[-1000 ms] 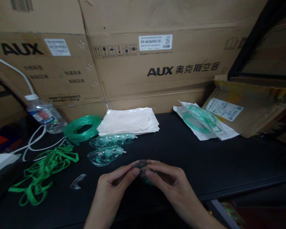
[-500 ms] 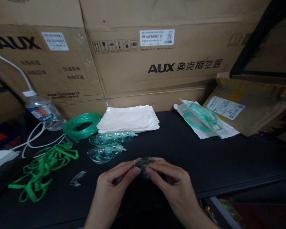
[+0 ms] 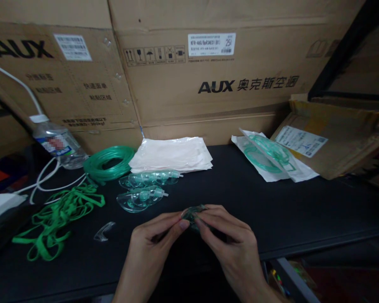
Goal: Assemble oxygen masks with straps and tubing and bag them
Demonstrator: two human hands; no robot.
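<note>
Between my two hands, near the front of the black table, is a clear green-tinted oxygen mask [image 3: 193,211]. My left hand [image 3: 159,235] pinches its left side between thumb and fingers. From the right, my right hand [image 3: 229,235] grips the other side the same way, its thumb close to the middle. My fingers cover much of the mask. Beyond my left hand lie more green-tinted masks [image 3: 141,198], some stacked in a row [image 3: 151,178] behind. A small clear curved plastic piece [image 3: 104,232] rests on the table to the left.
Green elastic straps [image 3: 60,221] lie tangled at left, near a coil of green tubing [image 3: 109,163] and a plastic bottle [image 3: 59,143]. White pouches [image 3: 172,155] are stacked at the back. Packed masks [image 3: 267,155] lie by a cardboard box [image 3: 331,139] at right.
My hands, still on the mask, have shifted slightly right in the view, and the mask has turned a little between my fingers. The camera view has moved a little.
</note>
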